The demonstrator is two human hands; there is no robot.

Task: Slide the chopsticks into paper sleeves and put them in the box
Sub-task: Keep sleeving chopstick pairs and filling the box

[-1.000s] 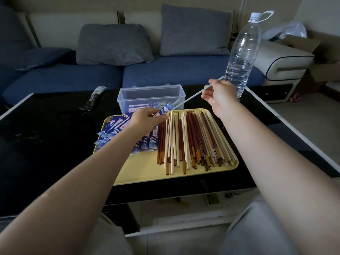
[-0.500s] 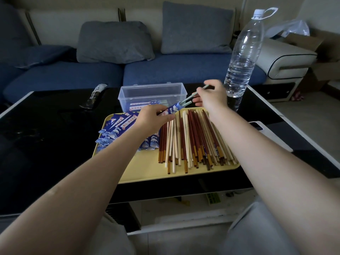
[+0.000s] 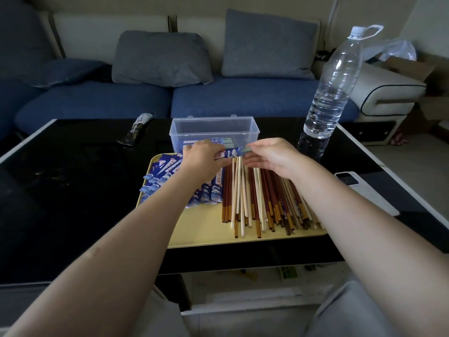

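My left hand (image 3: 202, 158) grips a blue patterned paper sleeve (image 3: 230, 152) held level over the far edge of the yellow tray (image 3: 201, 229). My right hand (image 3: 272, 156) holds the pale green chopstick ends (image 3: 247, 149) that stick out of the sleeve's right end. Loose brown and pale chopsticks (image 3: 257, 198) lie in a heap on the tray's right half. A pile of empty blue sleeves (image 3: 167, 181) covers its left half. Just behind the tray stands the clear plastic box (image 3: 213, 128), with sleeved chopsticks lying in it.
A tall water bottle (image 3: 332, 88) stands on the black table (image 3: 60, 190) right of the box. A white phone (image 3: 364, 195) lies near the table's right edge. A dark wrapper (image 3: 137, 128) lies at the back left. A blue sofa with grey cushions (image 3: 160, 59) is behind.
My right hand has pushed the chopsticks leftward almost fully into the sleeve; only the green ends still show. Both hands have come close together near the box.
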